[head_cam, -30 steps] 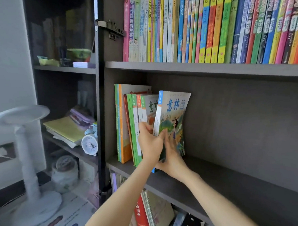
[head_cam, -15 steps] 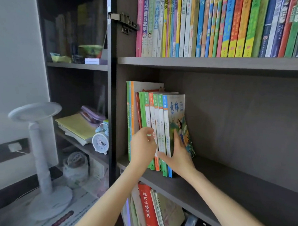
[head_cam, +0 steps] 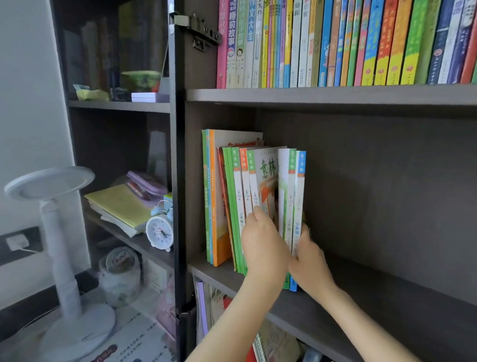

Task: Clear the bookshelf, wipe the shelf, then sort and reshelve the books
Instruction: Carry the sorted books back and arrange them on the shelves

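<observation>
A short row of thin magazines stands upright at the left end of the dark middle shelf, next to taller green and orange books. My left hand grips the left group of magazines, its fingertips tucked into a gap that shows one cover. My right hand holds the two rightmost magazines, with green and blue spines, low down near the shelf. These two lean slightly away from the rest.
The upper shelf holds a full row of colourful books. The middle shelf is bare to the right of my hands. More books sit below. To the left are an alarm clock, yellow notebooks and a white desk lamp.
The blue-spined magazine went from tilted to upright in the row. A gap has since opened, splitting off the two rightmost magazines. My view has shifted left.
</observation>
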Motion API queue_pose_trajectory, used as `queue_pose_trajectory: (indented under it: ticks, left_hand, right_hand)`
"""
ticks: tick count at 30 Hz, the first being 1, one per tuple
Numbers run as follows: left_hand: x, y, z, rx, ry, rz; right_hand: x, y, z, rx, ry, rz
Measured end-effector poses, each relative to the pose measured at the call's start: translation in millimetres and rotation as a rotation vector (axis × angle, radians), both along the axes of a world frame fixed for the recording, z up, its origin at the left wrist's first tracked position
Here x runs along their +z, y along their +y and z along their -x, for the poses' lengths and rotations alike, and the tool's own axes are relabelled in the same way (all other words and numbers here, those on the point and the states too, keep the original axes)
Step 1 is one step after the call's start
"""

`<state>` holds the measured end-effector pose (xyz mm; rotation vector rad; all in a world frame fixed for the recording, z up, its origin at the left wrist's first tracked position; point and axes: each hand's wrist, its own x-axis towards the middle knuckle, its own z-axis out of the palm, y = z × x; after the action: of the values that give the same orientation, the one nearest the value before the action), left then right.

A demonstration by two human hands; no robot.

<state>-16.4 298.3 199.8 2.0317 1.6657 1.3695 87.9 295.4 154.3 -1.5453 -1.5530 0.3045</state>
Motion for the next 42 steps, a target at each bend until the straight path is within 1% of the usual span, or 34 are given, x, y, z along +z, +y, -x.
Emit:
queue_pose_trajectory:
  ticks: [2,7,8,10,13,16,18,21,26,30,33,35,38,40,42]
  left_hand:
    - [-2,-5,-6,-0.016,-0.019,0.0]
    - [-3,-2,-10,0.004,-0.257,-0.019]
    - [-3,0,-9,0.011,-0.267,-0.011]
    - [-1,3,-9,-0.02,-0.2,-0.017]
    - [2,12,-15,-0.077,-0.033,-0.041]
    - [10,29,-12,-0.113,-0.003,0.01]
    - [12,35,-4,-0.148,-0.018,0.015]
    - [4,32,11,-0.191,-0.103,-0.049]
    - [-9,18,36,-0.17,-0.215,-0.176]
    - [-11,11,46,-0.19,-0.243,-0.179]
    - [-8,5,55,-0.187,-0.274,-0.23]
    - [-4,0,70,-0.165,-0.311,-0.263]
    - [1,-12,98,-0.147,-0.321,-0.257]
    - [3,-22,116,-0.13,-0.319,-0.28]
    - [6,-33,131,-0.099,-0.316,-0.311]
  right_hand:
    - [3,-2,1,0.019,-0.01,-0.002]
    - [6,-4,2,0.061,0.078,-0.008]
    - [6,-4,1,0.057,0.105,-0.005]
    - [5,-2,1,0.029,0.129,-0.002]
    - [3,-3,-2,-0.01,0.134,-0.02]
    - [4,-3,-6,-0.014,0.18,-0.046]
    - [4,-2,-5,-0.013,0.155,-0.035]
    - [2,1,3,-0.038,0.138,-0.044]
    - [5,7,9,-0.216,0.116,-0.112]
    - [5,9,10,-0.233,0.087,-0.131]
    - [1,11,14,-0.254,0.044,-0.132]
    - [0,14,20,-0.271,0.006,-0.139]
    - [2,20,30,-0.314,-0.029,-0.155]
    - [5,22,35,-0.332,-0.024,-0.185]
    - [9,22,39,-0.304,-0.007,-0.222]
